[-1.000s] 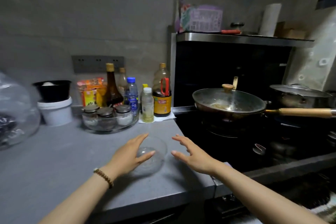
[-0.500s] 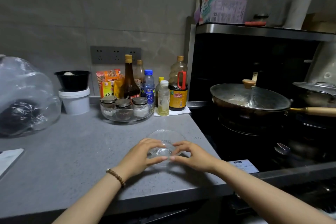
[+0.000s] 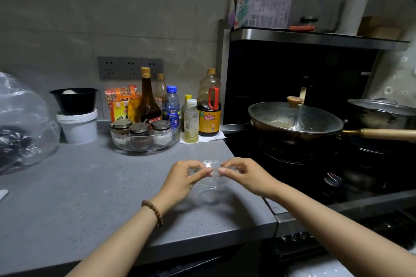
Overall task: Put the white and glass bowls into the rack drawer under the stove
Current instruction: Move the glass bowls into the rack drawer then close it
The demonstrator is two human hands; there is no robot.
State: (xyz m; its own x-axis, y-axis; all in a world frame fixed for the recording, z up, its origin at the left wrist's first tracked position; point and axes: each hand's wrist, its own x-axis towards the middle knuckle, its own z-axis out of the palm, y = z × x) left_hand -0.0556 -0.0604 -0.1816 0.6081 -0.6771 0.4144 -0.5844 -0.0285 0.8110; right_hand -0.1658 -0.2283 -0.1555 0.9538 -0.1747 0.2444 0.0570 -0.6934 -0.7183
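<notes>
— Lifted now: glass bowl (image 3: 211, 175) raised just clear of the grey counter (image 3: 90, 186).
— Grasped how?
— Pinched at its rim by left hand (image 3: 182, 177) and right hand (image 3: 247, 175), beside the stove (image 3: 292, 159).

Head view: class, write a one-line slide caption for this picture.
Both hands, left and right, grip a glass bowl above the grey counter beside the stove.

Home kitchen, pretty lived-in. Lidded wok (image 3: 295, 119) sat on black stove (image 3: 315, 164); grey countertop (image 3: 90, 186) just left of stove, crowded with oil and sauce bottles (image 3: 209, 105) and spice jars (image 3: 139, 132). Range hood (image 3: 315, 38) above stove, wall sockets (image 3: 130, 67) further left.
</notes>
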